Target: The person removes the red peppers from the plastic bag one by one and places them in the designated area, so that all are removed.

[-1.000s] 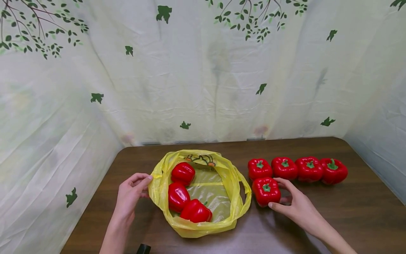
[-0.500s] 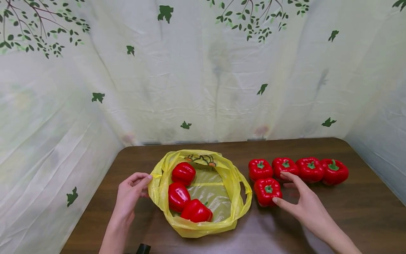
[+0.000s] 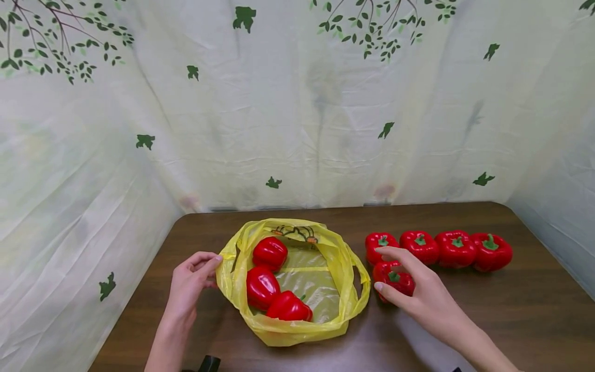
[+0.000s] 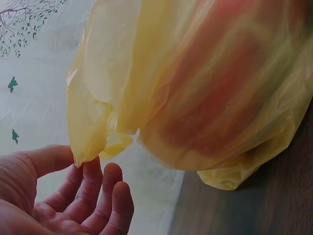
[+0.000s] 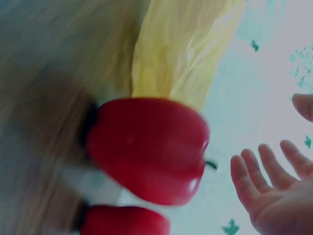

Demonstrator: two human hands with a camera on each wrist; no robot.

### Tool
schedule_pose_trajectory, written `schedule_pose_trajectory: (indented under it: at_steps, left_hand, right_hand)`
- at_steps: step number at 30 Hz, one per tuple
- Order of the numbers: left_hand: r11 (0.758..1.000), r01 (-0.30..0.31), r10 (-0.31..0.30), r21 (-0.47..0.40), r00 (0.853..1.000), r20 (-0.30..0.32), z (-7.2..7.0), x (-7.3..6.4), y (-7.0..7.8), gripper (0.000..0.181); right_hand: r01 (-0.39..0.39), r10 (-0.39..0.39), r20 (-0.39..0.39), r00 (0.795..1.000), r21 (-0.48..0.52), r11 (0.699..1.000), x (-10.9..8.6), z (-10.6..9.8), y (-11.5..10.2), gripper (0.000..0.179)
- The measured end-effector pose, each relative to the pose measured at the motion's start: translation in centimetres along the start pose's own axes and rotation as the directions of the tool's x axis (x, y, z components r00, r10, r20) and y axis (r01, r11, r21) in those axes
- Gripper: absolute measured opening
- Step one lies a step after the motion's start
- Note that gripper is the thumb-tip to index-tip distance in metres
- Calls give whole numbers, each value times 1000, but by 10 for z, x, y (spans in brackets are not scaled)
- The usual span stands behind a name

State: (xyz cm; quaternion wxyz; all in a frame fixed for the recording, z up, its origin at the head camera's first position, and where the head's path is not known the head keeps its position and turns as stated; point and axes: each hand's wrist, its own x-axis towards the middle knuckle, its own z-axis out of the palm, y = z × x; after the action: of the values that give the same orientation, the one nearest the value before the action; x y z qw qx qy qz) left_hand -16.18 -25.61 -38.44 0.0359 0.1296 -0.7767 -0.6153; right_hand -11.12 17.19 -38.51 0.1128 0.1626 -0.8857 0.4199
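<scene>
A yellow plastic bag (image 3: 288, 335) stands open-mouthed with three red bell peppers (image 3: 262, 287) inside. At its left rim my left hand (image 3: 188, 284) pinches the plastic between thumb and fingers; the left wrist view shows this pinch on a corner of the bag (image 4: 90, 137). Just right of the bag, one red bell pepper (image 3: 404, 284) with a green stem sits upright on the table. My right hand (image 3: 432, 297) hovers over it, fingers spread and thumb apart. In the right wrist view a gap separates the hand (image 5: 274, 191) from this pepper (image 5: 151, 147).
Behind the front pepper, several more red bell peppers (image 3: 420, 248) stand in a row on the brown table (image 3: 516, 305). A pale curtain (image 3: 297, 119) with leaf prints surrounds the back and sides. A small black object (image 3: 210, 363) shows at the bottom edge.
My right hand has left the front pepper's right side, lifted, and moved left over it. That pepper stays in about the same place. My left hand keeps its pinch on the bag.
</scene>
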Motion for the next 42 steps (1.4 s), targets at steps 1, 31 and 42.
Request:
schedule_pose_trajectory:
  at_steps: [1, 31, 42]
  left_hand:
    - [1000, 2, -2, 1, 1000, -1, 0, 0, 0, 29]
    - [1000, -10, 12, -22, 998, 60, -4, 3, -2, 19]
    - [1000, 4, -3, -16, 999, 48, -5, 3, -2, 22]
  right_hand:
    - [23, -23, 14, 1000, 11, 1000, 2, 2, -2, 57]
    - [74, -252, 543, 801, 328, 942, 55, 89, -30, 47]
    - [60, -305, 628, 716, 380, 923, 67, 116, -23, 49]
